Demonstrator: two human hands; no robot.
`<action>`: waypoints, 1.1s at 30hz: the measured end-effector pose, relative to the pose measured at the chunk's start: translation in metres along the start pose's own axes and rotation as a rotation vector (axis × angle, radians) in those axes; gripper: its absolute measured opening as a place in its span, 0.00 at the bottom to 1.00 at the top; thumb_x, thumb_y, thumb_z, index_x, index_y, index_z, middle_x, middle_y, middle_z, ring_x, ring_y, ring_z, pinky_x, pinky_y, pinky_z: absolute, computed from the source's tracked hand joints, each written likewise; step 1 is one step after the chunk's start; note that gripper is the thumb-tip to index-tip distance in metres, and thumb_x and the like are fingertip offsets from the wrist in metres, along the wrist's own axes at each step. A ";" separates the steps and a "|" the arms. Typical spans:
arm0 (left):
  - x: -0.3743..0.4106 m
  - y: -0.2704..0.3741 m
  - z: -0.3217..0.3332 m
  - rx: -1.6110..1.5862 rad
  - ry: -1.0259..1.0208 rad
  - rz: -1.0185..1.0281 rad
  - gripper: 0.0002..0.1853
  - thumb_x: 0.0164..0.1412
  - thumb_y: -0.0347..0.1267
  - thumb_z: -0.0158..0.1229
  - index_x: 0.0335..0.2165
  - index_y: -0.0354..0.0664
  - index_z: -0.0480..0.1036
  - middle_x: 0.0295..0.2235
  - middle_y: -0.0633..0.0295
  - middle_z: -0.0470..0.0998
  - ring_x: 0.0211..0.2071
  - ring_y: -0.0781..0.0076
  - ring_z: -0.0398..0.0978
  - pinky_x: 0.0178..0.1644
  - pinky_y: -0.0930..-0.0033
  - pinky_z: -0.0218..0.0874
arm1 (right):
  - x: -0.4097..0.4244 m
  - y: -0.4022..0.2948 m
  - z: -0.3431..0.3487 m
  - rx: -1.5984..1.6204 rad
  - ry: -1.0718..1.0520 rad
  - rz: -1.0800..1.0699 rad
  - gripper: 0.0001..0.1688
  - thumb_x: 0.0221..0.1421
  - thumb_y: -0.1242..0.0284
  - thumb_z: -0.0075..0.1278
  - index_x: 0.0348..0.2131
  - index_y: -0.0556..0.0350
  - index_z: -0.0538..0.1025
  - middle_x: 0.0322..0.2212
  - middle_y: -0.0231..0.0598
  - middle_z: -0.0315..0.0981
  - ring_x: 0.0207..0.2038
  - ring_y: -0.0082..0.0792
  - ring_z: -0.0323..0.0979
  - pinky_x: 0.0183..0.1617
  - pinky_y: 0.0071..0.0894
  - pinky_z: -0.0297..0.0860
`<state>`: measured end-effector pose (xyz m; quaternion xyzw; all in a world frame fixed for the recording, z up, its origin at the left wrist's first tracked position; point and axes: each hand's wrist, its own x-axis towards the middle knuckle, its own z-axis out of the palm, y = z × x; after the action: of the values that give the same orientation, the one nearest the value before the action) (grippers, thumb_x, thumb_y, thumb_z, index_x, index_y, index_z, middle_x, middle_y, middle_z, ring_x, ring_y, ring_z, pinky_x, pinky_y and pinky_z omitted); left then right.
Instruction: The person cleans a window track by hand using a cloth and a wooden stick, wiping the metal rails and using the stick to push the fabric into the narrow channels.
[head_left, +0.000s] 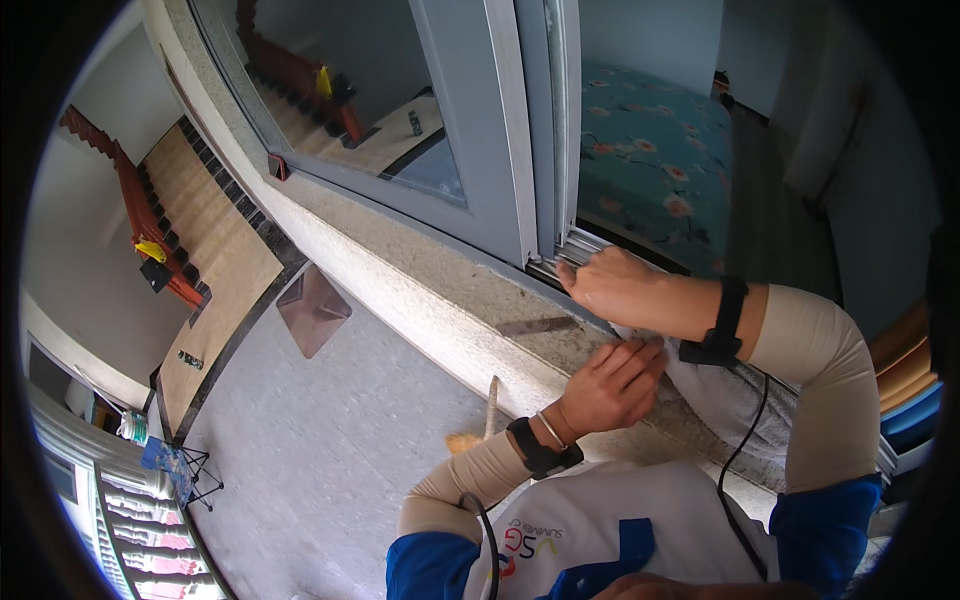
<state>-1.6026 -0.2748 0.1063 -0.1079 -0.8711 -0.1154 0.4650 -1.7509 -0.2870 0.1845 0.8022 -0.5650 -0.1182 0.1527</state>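
My right hand (619, 285) reaches over the bottom track (581, 246) of a sliding window, its extended index finger down in the metal channel by the sash edge. The other fingers curl under, and whether they hold anything is hidden. Just below it, on the sill side, my left hand (616, 381) has its fingertips pinched at the edge of a light grey cloth (724, 394). That cloth lies bunched along the sill beneath my right forearm. The grey-framed sash (491, 195) stands to the left of the opening.
Left of my hands runs the rough stone sill (405, 236), with a small red-and-black object (278, 167) at the frame. Inside the window is a floral-covered bed (652, 165). A brush (469, 439) is near the wall's foot; a folding stool (180, 469) stands on the tiled floor. Cables run along my arms.
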 end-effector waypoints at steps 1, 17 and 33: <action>0.001 0.000 0.000 -0.003 0.009 0.001 0.21 0.47 0.30 0.59 0.43 0.35 0.75 0.47 0.54 0.73 0.44 0.59 0.72 0.48 0.62 0.62 | 0.012 -0.002 0.000 -0.027 0.056 -0.016 0.24 0.49 0.74 0.47 0.46 0.71 0.71 0.18 0.43 0.77 0.22 0.42 0.78 0.24 0.39 0.71; 0.004 0.001 -0.001 -0.003 0.012 -0.026 0.21 0.47 0.29 0.59 0.43 0.34 0.74 0.48 0.53 0.73 0.44 0.59 0.72 0.48 0.62 0.62 | 0.011 0.007 -0.004 -0.002 0.120 -0.090 0.16 0.49 0.74 0.48 0.35 0.72 0.71 0.16 0.46 0.75 0.22 0.43 0.78 0.24 0.41 0.70; 0.002 0.002 0.000 -0.007 0.007 -0.041 0.20 0.49 0.29 0.59 0.43 0.33 0.74 0.49 0.52 0.73 0.44 0.58 0.71 0.48 0.62 0.62 | 0.002 0.006 0.005 0.033 0.114 -0.055 0.17 0.53 0.75 0.44 0.42 0.67 0.66 0.14 0.43 0.71 0.17 0.43 0.73 0.18 0.40 0.63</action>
<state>-1.6031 -0.2724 0.1086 -0.0914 -0.8710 -0.1284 0.4653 -1.7576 -0.2918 0.1823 0.8253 -0.5348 -0.0673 0.1682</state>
